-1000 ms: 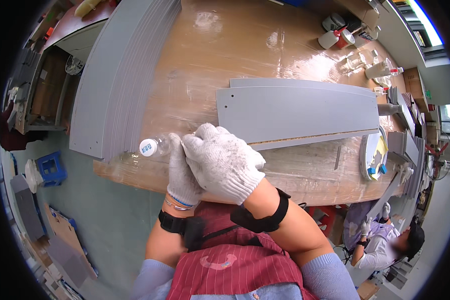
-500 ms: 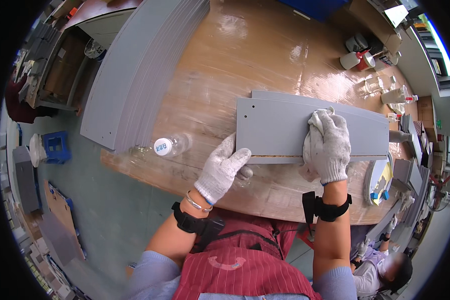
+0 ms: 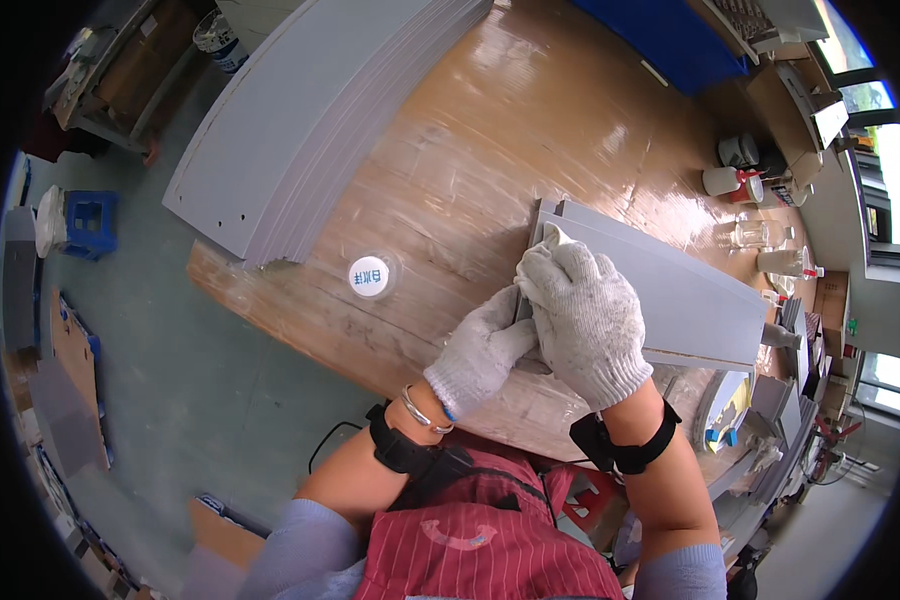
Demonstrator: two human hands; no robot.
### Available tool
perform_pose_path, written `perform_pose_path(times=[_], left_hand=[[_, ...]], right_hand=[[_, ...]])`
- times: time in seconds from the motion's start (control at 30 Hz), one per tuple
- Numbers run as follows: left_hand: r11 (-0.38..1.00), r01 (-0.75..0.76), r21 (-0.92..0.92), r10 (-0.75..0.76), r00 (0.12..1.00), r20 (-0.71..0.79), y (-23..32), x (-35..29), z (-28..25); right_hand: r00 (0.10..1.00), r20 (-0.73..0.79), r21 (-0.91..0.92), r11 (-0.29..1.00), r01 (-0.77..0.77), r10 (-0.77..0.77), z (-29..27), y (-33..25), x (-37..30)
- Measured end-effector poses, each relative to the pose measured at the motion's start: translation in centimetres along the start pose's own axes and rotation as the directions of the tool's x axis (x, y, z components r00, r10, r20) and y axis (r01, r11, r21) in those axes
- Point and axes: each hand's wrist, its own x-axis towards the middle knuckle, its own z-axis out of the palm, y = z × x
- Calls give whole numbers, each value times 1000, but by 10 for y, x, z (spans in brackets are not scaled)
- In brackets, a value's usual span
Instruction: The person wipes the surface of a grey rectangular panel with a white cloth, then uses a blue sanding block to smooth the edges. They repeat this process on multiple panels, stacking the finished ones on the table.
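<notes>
Shiny and brown, the table (image 3: 440,190) carried on its left side a stack of grey boards (image 3: 280,120); between this stack and the grey panel (image 3: 690,290) a wide strip of table top was visible, with a capped bottle (image 3: 370,277) standing near the front edge. The person's gloved left hand (image 3: 482,345) bent its fingers narrowly around the panel's left end. Just beside, the gloved right hand (image 3: 590,315), its fingers close together, held a white cloth (image 3: 558,236) against this same end.

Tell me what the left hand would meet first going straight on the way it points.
Most likely the left end of the grey panel, beside the right hand; exact depth is unclear.
</notes>
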Motion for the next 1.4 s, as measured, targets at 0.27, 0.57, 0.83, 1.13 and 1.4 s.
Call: perform_pose_path(times=[0.27, 0.57, 0.83, 1.13, 1.4], left_hand=[[992, 52, -112, -48, 998, 43, -5, -2, 0], [980, 148, -130, -141, 988, 63, 1, -4, 0], [1000, 9, -27, -9, 1000, 21, -13, 1, 3], [999, 45, 27, -47, 997, 66, 5, -5, 2], [995, 24, -102, -17, 997, 74, -5, -2, 1]], right_hand=[[1000, -17, -73, 997, 6, -7, -2, -2, 13], [997, -37, -55, 996, -70, 68, 1, 1, 30], [996, -46, -28, 997, -78, 76, -5, -5, 29], [995, -62, 66, 995, -80, 84, -1, -7, 17], [992, -80, 94, 991, -92, 100, 1, 1, 4]])
